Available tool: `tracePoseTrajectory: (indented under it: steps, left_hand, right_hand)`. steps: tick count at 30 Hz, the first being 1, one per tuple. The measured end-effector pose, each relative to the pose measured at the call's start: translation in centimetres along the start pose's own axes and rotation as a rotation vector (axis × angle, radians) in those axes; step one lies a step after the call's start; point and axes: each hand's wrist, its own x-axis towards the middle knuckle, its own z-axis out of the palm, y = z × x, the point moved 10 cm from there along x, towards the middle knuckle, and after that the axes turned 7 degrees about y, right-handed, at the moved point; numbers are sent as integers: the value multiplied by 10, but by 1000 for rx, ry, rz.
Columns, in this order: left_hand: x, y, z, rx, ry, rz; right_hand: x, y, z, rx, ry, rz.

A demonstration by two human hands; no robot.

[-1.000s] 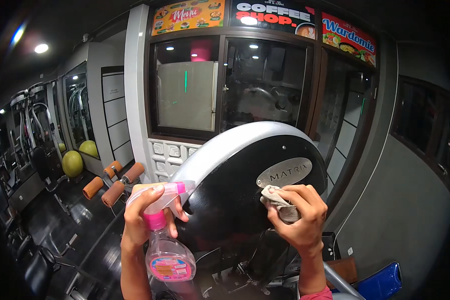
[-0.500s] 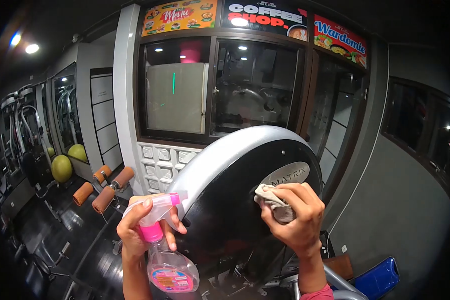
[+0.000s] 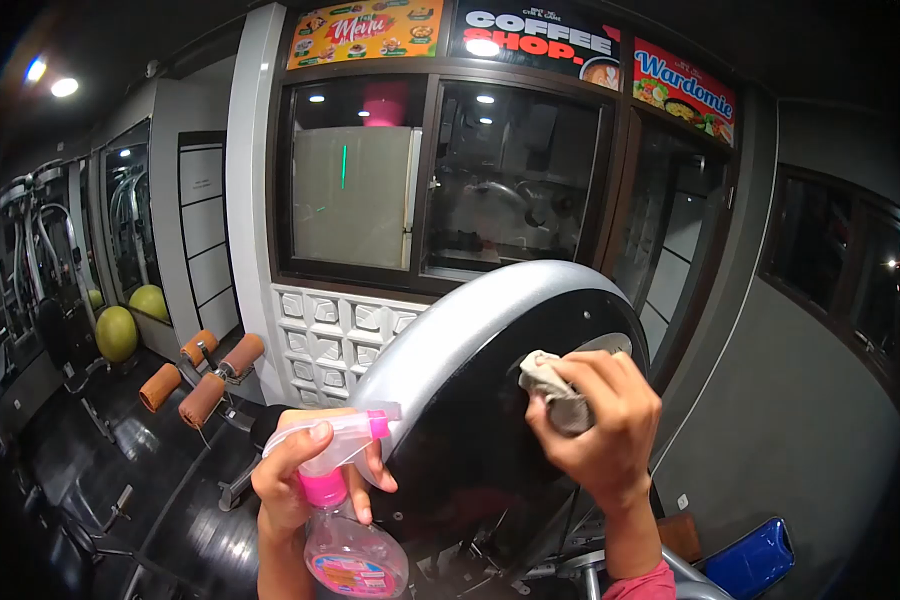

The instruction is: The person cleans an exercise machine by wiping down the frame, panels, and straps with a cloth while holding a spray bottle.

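Note:
My left hand [image 3: 288, 468] is wrapped round the neck and trigger of a clear spray bottle [image 3: 358, 555] with a pink collar, its nozzle pointing right. My right hand [image 3: 610, 425] grips a crumpled pale cloth [image 3: 560, 392] against or just over the black round cover [image 3: 450, 465] of a gym machine. A silver rim [image 3: 440, 335] curves round that cover. The oval badge [image 3: 618, 346] is mostly hidden behind my right hand.
Orange foam rollers [image 3: 202, 398] on a bench frame stand at the left, with a green ball [image 3: 116, 334] beyond. A blue pad [image 3: 752, 560] lies low at the right. Windows [image 3: 350, 200] and a patterned white wall [image 3: 320, 340] are behind the machine.
The cloth in my right hand has moved over the cover, up from its lower position, and my hand now hides the badge lettering. My left hand with the bottle has shifted slightly right and down.

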Motion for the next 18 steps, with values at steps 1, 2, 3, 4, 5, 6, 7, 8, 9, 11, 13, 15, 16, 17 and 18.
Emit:
tracePoseTrajectory:
  steps: [1, 2, 3, 4, 5, 6, 7, 8, 9, 11, 13, 15, 16, 17, 18]
  left_hand:
    - [0, 0, 0, -26, -5, -3]
    - [0, 1, -1, -29, 7, 0]
    - [0, 1, -4, -31, 9, 2]
    - [-1, 0, -3, -91, -48, -8]
    - [-3, -1, -1, -150, -105, -19]
    - [-3, -2, -3, -151, -106, -17]
    - [-3, -3, -3, -165, -111, -28]
    - [-3, -4, -4, -180, -115, -39]
    - [-3, -5, -4, -182, -115, -36]
    - [-3, -5, -5, -240, -98, -15]
    - [-4, -6, -4, -275, -65, -47]
    - [-1, -7, -8, -188, 31, -49]
    - [-1, -8, -10, -192, 30, -46]
    - [-2, -7, -7, -256, -27, -44]
    - [-4, -6, -3, -318, -84, -43]
  right_hand:
    - [0, -12, 2, -25, 4, -33]
    - [-1, -24, 5, 43, -23, -41]
    - [-3, -35, 8, 109, -51, -49]
    - [-6, -47, 11, 137, -87, -88]
    - [-8, -57, 10, 152, -84, -134]
    - [-7, -55, 11, 166, -100, -152]
    - [-6, -50, 11, 180, -115, -169]
    - [-1, -39, 10, 187, -116, -144]
    - [4, -26, 10, 193, -117, -120]
    - [13, -3, 9, 95, -45, -63]
    - [19, 3, 14, 95, -18, -33]
    - [22, -18, 17, 52, -18, -94]
    - [21, -30, 20, 157, -61, -97]
    - [19, -47, 24, 221, -128, -141]
    - [14, -63, 27, 237, -176, -199]
